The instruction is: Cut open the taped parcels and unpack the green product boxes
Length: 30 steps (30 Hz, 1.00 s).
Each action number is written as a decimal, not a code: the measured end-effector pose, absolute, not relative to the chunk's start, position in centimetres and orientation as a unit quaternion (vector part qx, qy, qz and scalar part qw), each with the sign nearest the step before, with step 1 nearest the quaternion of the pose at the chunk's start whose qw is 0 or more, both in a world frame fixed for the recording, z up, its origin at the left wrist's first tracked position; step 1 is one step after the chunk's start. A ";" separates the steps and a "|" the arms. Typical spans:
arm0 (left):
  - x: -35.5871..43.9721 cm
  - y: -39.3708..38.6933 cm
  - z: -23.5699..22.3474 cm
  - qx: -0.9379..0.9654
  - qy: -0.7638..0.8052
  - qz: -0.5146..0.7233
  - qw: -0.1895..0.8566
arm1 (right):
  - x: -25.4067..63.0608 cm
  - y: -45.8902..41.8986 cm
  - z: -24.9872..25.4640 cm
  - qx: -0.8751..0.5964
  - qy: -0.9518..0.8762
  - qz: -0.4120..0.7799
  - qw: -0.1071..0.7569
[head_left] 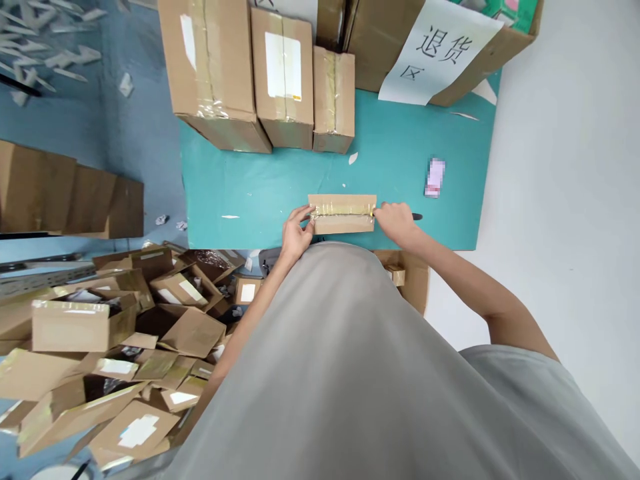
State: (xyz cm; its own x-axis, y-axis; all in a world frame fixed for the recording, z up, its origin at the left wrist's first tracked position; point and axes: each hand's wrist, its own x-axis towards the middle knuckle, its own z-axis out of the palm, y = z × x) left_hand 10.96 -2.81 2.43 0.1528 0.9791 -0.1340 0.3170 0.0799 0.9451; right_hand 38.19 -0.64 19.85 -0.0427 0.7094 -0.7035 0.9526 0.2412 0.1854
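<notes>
A small, narrow cardboard box (342, 223) lies near the front edge of the teal table, with shiny tape along its middle seam. Its left end is held by my left hand (297, 233), with the fingers on the far side and the thumb on the near side. My right hand (397, 222) is closed around a box cutter (417, 217) at the box's right end. The cutter's dark handle end sticks out to the right of my fist, and a small yellow part shows at the seam. Most of the tool is hidden in my grip.
Taped cartons (283, 73) stand along the back of the table (240, 193), beside a larger box with a paper sign (440, 50). A blurred pinkish item (435, 177) lies at right. Opened boxes (195, 330) pile up on the floor at left. A white wall (565, 200) borders the right.
</notes>
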 end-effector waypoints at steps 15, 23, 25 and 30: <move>7.8 -2.4 1.3 0.519 0.593 0.374 0.488 | 47.7 -5.5 13.8 0.718 0.511 -0.447 -0.153; 6.2 -1.7 -0.1 0.399 0.636 0.387 0.536 | 41.0 -6.1 7.0 0.709 0.216 -0.583 -0.334; 5.7 -1.3 -0.3 0.348 0.657 0.389 0.544 | 40.2 -5.5 7.1 0.705 0.205 -0.583 -0.347; 5.3 -0.4 -0.7 0.278 0.663 0.397 0.571 | 38.7 -3.8 8.3 0.699 0.206 -0.593 -0.343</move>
